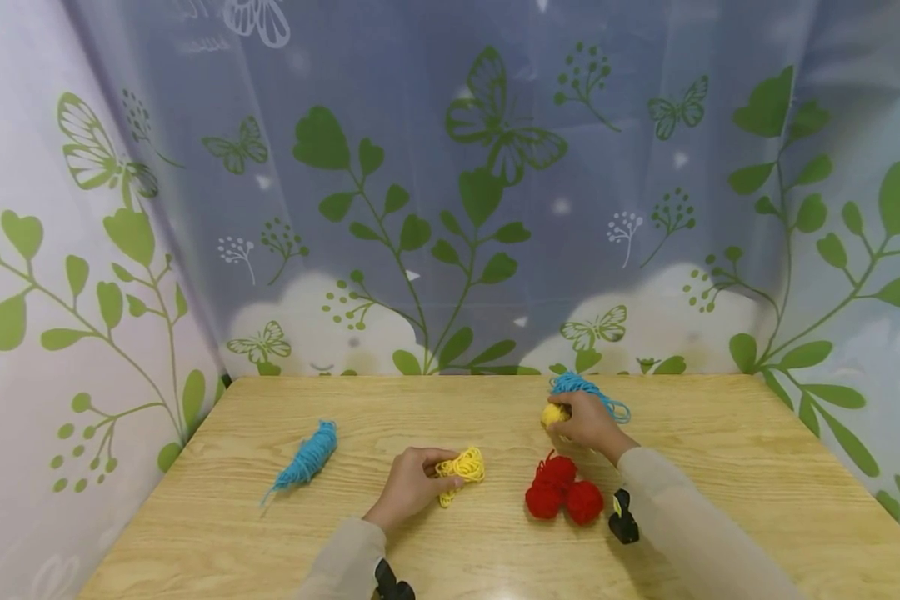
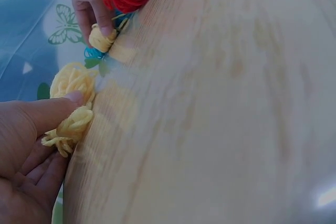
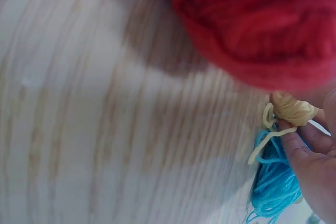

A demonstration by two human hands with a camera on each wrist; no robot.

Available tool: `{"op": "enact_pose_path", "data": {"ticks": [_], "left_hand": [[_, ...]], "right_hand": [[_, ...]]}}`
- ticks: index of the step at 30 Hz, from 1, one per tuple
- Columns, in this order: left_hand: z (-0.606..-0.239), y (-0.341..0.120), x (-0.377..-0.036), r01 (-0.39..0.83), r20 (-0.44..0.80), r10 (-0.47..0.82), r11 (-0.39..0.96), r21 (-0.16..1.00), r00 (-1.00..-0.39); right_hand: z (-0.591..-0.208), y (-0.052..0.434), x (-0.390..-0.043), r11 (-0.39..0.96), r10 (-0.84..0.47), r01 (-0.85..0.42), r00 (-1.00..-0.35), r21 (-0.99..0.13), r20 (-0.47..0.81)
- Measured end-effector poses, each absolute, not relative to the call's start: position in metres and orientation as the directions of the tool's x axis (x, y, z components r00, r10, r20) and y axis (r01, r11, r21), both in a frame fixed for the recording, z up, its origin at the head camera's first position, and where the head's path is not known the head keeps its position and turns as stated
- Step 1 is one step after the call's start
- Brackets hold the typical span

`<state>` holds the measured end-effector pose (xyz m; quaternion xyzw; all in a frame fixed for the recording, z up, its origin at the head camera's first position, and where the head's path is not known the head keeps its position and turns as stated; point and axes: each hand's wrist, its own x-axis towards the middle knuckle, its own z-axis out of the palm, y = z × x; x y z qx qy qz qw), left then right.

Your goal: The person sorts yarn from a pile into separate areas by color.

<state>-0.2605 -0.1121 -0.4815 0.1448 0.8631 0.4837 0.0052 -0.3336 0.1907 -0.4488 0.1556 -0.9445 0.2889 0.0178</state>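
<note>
My left hand point(image 1: 411, 485) pinches a loose bundle of yellow yarn point(image 1: 462, 468) between thumb and fingers, low over the wooden table. In the left wrist view, loops of that yellow yarn point(image 2: 73, 85) bulge out past the thumb. Farther right, my right hand point(image 1: 591, 423) grips a small yellow yarn ball point(image 1: 554, 415). A loose yellow strand trails from this ball point(image 3: 291, 109) in the right wrist view. Just behind the right hand lies a blue yarn bundle point(image 1: 579, 384), partly hidden by it. Red yarn balls point(image 1: 562, 490) sit clustered in front of the right hand.
A second blue yarn bundle point(image 1: 309, 457), long and tapered, lies on the left part of the wooden table point(image 1: 375, 408). Printed curtains point(image 1: 412, 275) hang along the table's back edge and at both sides.
</note>
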Motion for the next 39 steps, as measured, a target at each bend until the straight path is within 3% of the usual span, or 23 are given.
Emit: {"op": "enact_pose_path", "data": {"ticks": [13, 25, 31, 39], "left_hand": [[-0.482, -0.112, -0.262, 0.265, 0.152, 0.259, 0.490, 0.831, -0.954], [-0.480, -0.112, -0.262, 0.250, 0.135, 0.266, 0.468, 0.848, -0.954], [-0.481, -0.112, -0.260, 0.251, 0.134, 0.271, 0.466, 0.848, -0.953], [-0.482, -0.112, -0.260, 0.271, 0.156, 0.275, 0.456, 0.848, -0.949]], "right_hand": [[-0.420, 0.179, -0.332, 0.718, -0.306, -0.339, -0.938, -0.607, 0.163], [-0.384, 0.113, -0.319, 0.507, -0.195, -0.252, -0.965, -0.824, 0.175], [-0.391, 0.074, -0.312, 0.340, -0.100, -0.177, -0.983, -0.924, 0.152], [-0.429, 0.043, -0.305, 0.176, -0.017, -0.076, -0.997, -0.981, 0.074]]}}
